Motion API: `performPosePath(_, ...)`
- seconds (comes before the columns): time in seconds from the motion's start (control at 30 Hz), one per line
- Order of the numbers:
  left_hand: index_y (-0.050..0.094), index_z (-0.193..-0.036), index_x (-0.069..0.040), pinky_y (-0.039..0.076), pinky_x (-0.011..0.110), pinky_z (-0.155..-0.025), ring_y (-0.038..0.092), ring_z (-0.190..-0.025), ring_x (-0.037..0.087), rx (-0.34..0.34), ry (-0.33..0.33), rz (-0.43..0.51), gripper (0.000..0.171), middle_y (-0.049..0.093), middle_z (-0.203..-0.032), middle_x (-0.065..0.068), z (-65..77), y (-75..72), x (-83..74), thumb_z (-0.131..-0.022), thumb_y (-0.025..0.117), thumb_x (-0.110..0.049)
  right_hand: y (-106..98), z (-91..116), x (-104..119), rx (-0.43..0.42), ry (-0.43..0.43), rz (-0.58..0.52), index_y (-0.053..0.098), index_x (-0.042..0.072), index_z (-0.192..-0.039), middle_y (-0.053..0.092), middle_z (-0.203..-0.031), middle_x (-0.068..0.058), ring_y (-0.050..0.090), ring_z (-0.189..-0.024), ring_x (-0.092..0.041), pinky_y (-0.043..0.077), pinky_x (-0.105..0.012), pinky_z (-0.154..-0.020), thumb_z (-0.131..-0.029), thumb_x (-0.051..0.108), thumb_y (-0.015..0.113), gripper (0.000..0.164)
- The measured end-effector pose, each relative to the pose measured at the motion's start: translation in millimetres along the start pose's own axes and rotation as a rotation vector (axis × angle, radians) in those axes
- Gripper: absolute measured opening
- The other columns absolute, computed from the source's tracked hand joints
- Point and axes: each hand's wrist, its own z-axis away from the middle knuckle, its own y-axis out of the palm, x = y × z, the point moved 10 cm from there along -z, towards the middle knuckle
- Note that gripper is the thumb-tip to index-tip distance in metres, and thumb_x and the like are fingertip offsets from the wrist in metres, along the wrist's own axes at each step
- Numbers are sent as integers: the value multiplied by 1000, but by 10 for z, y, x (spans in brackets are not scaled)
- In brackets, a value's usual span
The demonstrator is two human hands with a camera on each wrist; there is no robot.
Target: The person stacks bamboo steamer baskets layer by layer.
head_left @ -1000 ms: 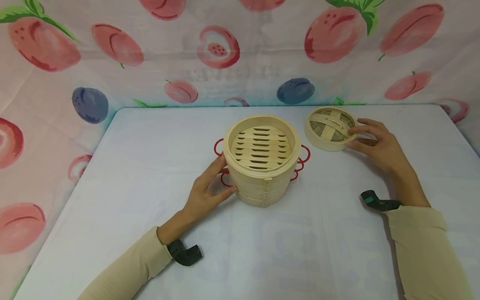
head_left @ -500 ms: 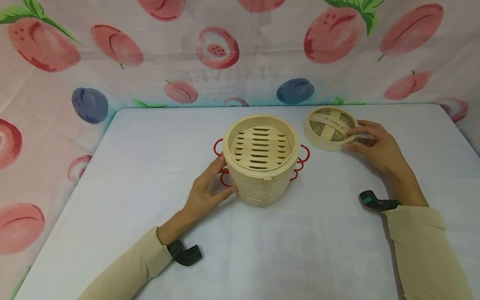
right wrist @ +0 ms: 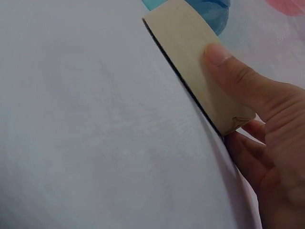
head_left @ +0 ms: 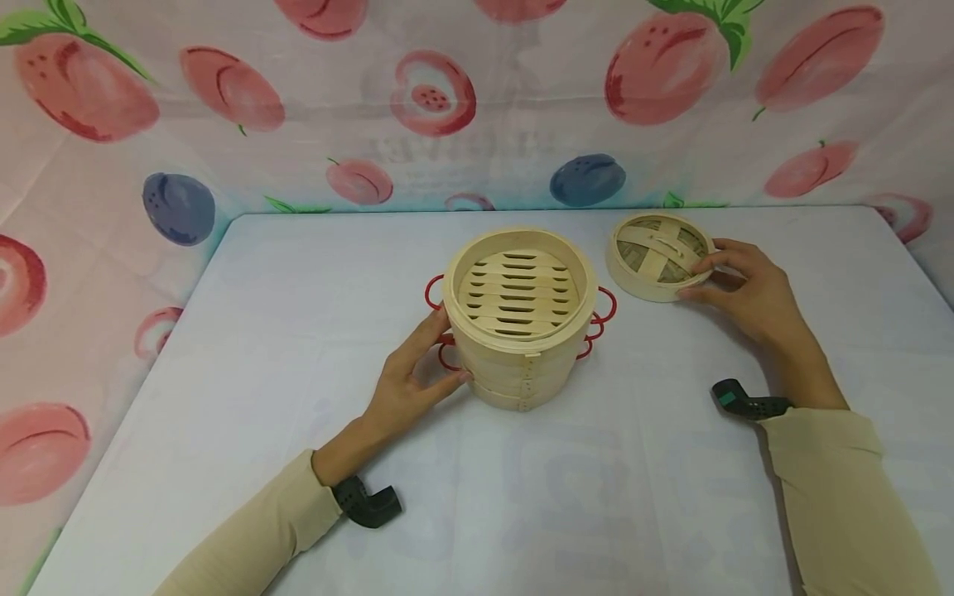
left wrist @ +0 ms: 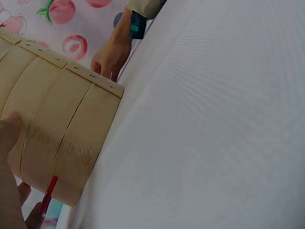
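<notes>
In the head view a stacked bamboo steamer (head_left: 514, 372) stands upright mid-table, its slatted top tier uncovered. Small red loop handles stick out from both sides. My left hand (head_left: 406, 385) holds the stack's left side, thumb on the front wall and fingers reaching behind, partly hidden. The left wrist view shows the tiers of the steamer (left wrist: 71, 114) beside that thumb (left wrist: 9, 131). To the right at the back lies the woven steamer lid (head_left: 652, 285), and my right hand (head_left: 756, 298) pinches its right edge. From the right wrist, the thumb (right wrist: 219, 55) presses against the lid's side wall (right wrist: 188, 62).
A white cloth covers the table (head_left: 298, 273). Behind and left of it hangs a fruit-print curtain (head_left: 514, 124). Black wrist devices sit below each hand, one by the left cuff (head_left: 368, 505) and one by the right cuff (head_left: 749, 401). A gap separates lid and stack.
My right hand has shifted slightly left, its thumb sliding along the lid's front edge. The lid has barely moved. The steamer and my left hand stay in place.
</notes>
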Motion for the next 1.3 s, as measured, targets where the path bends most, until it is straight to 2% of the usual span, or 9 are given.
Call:
performPosePath(0.13, 33, -150, -17, 41, 49, -99, 38, -133, 35, -1, -4, 8, 74, 42, -146, 12, -5, 0, -5, -88, 71, -27, -21, 7, 15, -19, 6, -33, 61, -5, -105, 42, -141, -15, 44, -127, -30, 46, -17, -90, -76, 15, 82, 41)
performPosePath(0.23, 33, -150, -17, 41, 51, -98, 38, -133, 34, -2, -7, 7, 74, 42, -146, 11, -10, -2, -10, -88, 71, -27, -37, 8, 68, -34, -17, -62, 61, -6, -103, 45, -138, -15, 46, -125, -26, 46, -14, -86, -76, 10, 81, 37)
performPosePath(0.43, 33, -150, -18, 42, 48, -98, 39, -132, 34, -2, -11, 2, 74, 42, -146, 10, -5, -2, -5, -88, 71, -28, -82, 0, 151, -51, -37, -47, 61, -5, -104, 47, -138, -16, 42, -130, -23, 46, -16, -88, -77, 13, 81, 37)
performPosePath(0.7, 33, -150, -18, 39, 42, -103, 38, -133, 34, -2, 1, -7, 74, 42, -146, 11, -5, -2, -8, -88, 71, -28, -198, -4, 358, -85, -87, -30, 61, -6, -101, 49, -136, -14, 44, -126, -16, 45, -20, -91, -77, 12, 81, 36)
performPosePath(0.97, 32, -151, -18, 41, 48, -100, 38, -132, 34, -1, 2, -2, 74, 42, -146, 11, -11, 0, -16, -88, 71, -27, -295, 16, 623, -95, -129, -46, 62, -4, -100, 49, -136, -10, 44, -125, -14, 46, -24, -91, -75, 6, 82, 34)
performPosePath(1.07, 32, -151, -18, 40, 46, -101, 38, -132, 34, 0, 2, -3, 74, 42, -146, 11, -12, 1, -19, -88, 71, -27, -320, 29, 723, -92, -142, -50, 62, -4, -100, 50, -135, -11, 46, -123, -15, 47, -22, -89, -74, 5, 83, 35)
performPosePath(1.3, 32, -151, -17, 41, 48, -99, 39, -132, 34, -1, 4, -8, 74, 42, -146, 11, -8, 0, -11, -88, 71, -28, -387, 64, 946, -101, -178, -55, 62, -4, -99, 52, -133, -10, 48, -121, -14, 47, -18, -86, -73, 3, 83, 34)
